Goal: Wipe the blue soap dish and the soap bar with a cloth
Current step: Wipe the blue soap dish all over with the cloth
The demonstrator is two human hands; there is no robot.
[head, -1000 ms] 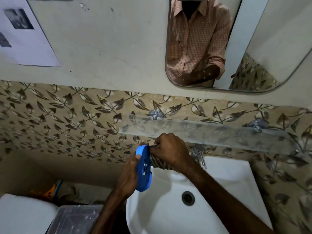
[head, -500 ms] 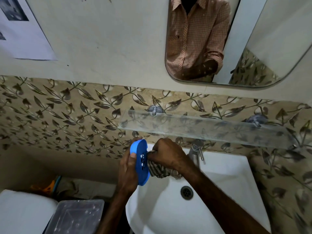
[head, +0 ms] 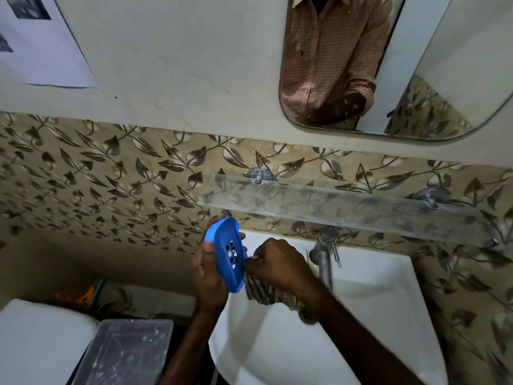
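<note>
My left hand (head: 208,276) holds the blue soap dish (head: 227,254) on its edge above the left rim of the white sink (head: 369,307). The dish's hollow side with its drain holes faces me and to the right. My right hand (head: 277,263) is closed on a striped brown cloth (head: 266,293), which presses against the dish's right edge and hangs down under the fist. No soap bar is in view.
A steel tap (head: 324,254) stands just right of my right hand. A clear glass shelf (head: 347,208) juts from the leaf-patterned tiles above the sink. A mirror (head: 388,65) hangs higher up. A clear plastic box (head: 125,351) and a white tank (head: 36,343) sit at lower left.
The dish has turned so its hollow side with the holes now faces me. My right hand with the cloth has slid down from the dish's middle to its right edge.
</note>
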